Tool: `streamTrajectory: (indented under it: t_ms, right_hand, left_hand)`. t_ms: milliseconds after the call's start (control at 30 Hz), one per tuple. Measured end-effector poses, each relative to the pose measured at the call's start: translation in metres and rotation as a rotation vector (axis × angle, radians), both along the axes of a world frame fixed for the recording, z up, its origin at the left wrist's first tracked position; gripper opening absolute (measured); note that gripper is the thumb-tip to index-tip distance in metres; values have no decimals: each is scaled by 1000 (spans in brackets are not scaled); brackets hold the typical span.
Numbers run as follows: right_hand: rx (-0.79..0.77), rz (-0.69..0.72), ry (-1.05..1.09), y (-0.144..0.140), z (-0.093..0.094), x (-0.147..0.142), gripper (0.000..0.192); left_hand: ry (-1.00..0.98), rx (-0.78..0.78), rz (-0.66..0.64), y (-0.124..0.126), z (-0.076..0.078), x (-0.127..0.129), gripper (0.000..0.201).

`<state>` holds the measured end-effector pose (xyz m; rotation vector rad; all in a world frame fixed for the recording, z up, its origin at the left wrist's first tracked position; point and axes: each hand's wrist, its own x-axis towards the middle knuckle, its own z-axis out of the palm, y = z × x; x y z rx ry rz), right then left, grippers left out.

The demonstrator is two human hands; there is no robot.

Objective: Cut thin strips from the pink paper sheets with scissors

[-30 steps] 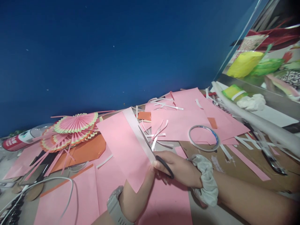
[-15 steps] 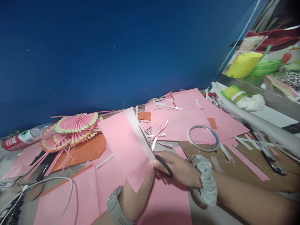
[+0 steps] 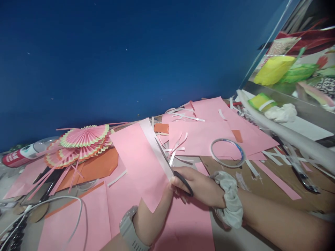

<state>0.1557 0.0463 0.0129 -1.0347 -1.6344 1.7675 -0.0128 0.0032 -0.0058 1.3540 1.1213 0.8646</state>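
A sheet of pink paper (image 3: 136,157) with a white strip (image 3: 154,146) along its right edge is held up in front of me. My left hand (image 3: 165,195) grips its lower end from beneath, most fingers hidden behind the sheet. Black-handled scissors (image 3: 186,183) are in my right hand (image 3: 195,184), fingers wrapped round the handles. Their blade lies along the white strip, pointing up and left; whether it bites into the paper I cannot tell. Both hands are close together.
Pleated paper fans (image 3: 85,137) and an orange sheet (image 3: 91,170) lie left, near a bottle (image 3: 19,157). A tape roll (image 3: 227,153), pink sheets (image 3: 193,137) and paper strips lie right, beside a box cutter (image 3: 305,179). A white cable (image 3: 78,223) curves at lower left.
Almost nothing differs. The view has shifted very slightly, while both hands, the scissors and the pink paper keep the same positions relative to each other.
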Motion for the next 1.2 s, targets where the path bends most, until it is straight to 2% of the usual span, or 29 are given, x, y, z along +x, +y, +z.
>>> streamTrajectory:
  t_ms: [167,333,600,1200]
  right_hand:
    - [5,4,23,0,-2,0,52]
    - [-11,9,39,0,-3,1,55]
    - [-13,12,32,1,-1,2,58]
    - [-29,0,44,0,-3,0,58]
  left_hand:
    - [28,18,16,1,6,3,41]
    - [64,45,10,1,11,3,38]
    - [81,56,56,0,7,3,39]
    - [55,69,12,2,13,5,41]
